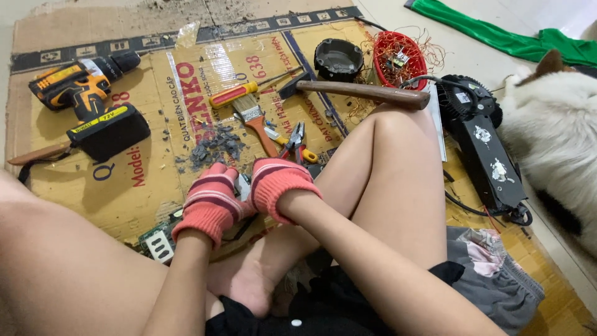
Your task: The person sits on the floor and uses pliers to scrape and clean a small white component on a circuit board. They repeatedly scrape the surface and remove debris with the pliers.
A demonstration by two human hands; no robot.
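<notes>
Both hands wear pink-and-red striped knit gloves and meet over the cardboard sheet (149,186): the left hand (210,202) and right hand (277,183) are curled closed around a small pale metal part (243,186) pinched between them, mostly hidden by the gloves, so what it is cannot be told. Just below the left hand, a green circuit board (158,239) lies on the cardboard, partly under the wrist. Just beyond the grip sit red-handled pliers (297,144), a paintbrush (254,118) with an orange handle, and a pile of dark grey fragments (214,146). Farther out lie a red-and-yellow screwdriver (239,93) and a wooden-handled hammer (360,92). Well to the left of the grip rests a yellow-and-black cordless drill (84,93); far beyond to the right are a red basket (380,53) of copper wire and a black housing (482,146).
</notes>
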